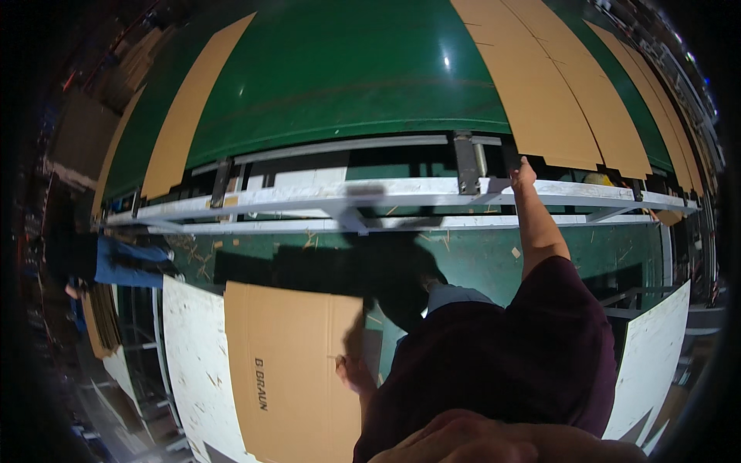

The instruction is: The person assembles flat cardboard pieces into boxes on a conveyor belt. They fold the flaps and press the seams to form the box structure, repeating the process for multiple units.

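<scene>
My right hand (523, 173) reaches out over the white frame rail, its thumb at the near corner of a long creased cardboard sheet (556, 98) on the green conveyor belt (347, 69). Whether the fingers grip that corner cannot be made out. Lower left, my left hand (354, 373) has its fingers curled at the right part of a flat cardboard sheet (289, 347). This sheet bears printed writing and lies on a white board table (194, 335). The undersides of both hands are hidden.
More cardboard sheets lie across the belt, at left (185, 110) and far right (654, 92). The white metal rail (405, 190) runs before me. A person in jeans (127, 260) stands at left near stacked cardboard (101, 318). Scraps litter the green floor (480, 249). Another white board (648, 353) stands at right.
</scene>
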A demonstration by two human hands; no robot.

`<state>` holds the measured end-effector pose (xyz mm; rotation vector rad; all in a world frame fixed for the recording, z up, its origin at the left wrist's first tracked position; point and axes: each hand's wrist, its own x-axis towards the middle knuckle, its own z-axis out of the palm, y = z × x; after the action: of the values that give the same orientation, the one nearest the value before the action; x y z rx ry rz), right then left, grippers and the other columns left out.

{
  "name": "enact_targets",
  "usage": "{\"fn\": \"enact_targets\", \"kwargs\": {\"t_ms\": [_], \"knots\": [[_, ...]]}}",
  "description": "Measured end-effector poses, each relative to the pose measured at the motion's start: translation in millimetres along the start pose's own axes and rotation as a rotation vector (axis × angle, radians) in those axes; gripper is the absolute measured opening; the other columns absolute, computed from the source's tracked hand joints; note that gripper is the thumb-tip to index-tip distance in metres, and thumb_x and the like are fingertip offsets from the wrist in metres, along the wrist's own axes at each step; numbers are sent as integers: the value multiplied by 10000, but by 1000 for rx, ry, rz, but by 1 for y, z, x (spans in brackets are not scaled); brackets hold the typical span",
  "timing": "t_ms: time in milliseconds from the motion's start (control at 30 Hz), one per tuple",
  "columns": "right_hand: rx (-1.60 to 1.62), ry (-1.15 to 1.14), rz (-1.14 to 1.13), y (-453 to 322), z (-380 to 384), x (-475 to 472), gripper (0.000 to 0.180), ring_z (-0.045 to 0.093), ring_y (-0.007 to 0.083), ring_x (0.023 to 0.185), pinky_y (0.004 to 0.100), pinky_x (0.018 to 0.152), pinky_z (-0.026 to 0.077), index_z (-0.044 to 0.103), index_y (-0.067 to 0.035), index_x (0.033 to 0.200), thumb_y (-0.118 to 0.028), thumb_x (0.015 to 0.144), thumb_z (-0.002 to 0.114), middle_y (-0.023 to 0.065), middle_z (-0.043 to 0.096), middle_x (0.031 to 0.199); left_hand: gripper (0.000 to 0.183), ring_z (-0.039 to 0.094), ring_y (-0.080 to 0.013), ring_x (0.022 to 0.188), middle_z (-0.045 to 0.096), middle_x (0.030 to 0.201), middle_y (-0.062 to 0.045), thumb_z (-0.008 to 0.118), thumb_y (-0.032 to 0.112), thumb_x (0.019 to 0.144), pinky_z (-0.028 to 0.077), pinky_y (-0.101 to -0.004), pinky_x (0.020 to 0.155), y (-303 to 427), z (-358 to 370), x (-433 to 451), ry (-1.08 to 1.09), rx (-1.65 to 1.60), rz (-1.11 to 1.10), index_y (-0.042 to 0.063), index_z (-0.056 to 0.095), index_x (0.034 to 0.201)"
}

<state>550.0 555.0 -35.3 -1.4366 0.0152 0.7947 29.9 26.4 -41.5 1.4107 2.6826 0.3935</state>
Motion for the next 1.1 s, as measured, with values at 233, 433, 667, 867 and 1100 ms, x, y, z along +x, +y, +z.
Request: {"fn": "enact_targets", "kwargs": {"t_ms": [233,433,667,867,1100], "knots": [[299,-191,291,-33,12,98,126,572,199,536,297,442,500,558,-50,946,-176,931,564,59,597,731,370,548,-311,1045,578,1126,-187,629,256,857,484,-396,875,-32,33,-2,20,26,-107,-29,587,1089],[325,-420,222,-25,120,-66,240,440,197,412,324,364,367,452,-46,609,-46,833,536,114,482,523,324,557,-307,1049,598,1128,-180,592,268,885,474,-358,889,-24,22,-3,56,112,-6,-8,628,1051],[-266,-1680,-687,66,84,-309,103,552,243,732,351,598,433,589,-30,761,-55,676,642,99,564,773,289,544,-317,1089,586,1189,-198,657,185,796,470,-379,908,-24,35,18,-6,-430,-565,23,648,1036],[-1844,-723,-1525,9,-37,-181,613,214,330,1400,511,1116,187,365,-90,1386,-162,813,572,188,302,1466,333,538,-373,1069,591,1165,-209,704,173,729,463,-436,909,-24,33,-1,57,-91,-62,-14,638,997],[-1146,-1015,-1650,18,14,-224,382,487,381,1105,458,980,363,557,12,1057,-94,692,591,221,541,1116,339,548,-366,1047,605,1128,-190,769,116,659,476,-433,882,6,1,11,87,-98,44,7,621,944]]}}
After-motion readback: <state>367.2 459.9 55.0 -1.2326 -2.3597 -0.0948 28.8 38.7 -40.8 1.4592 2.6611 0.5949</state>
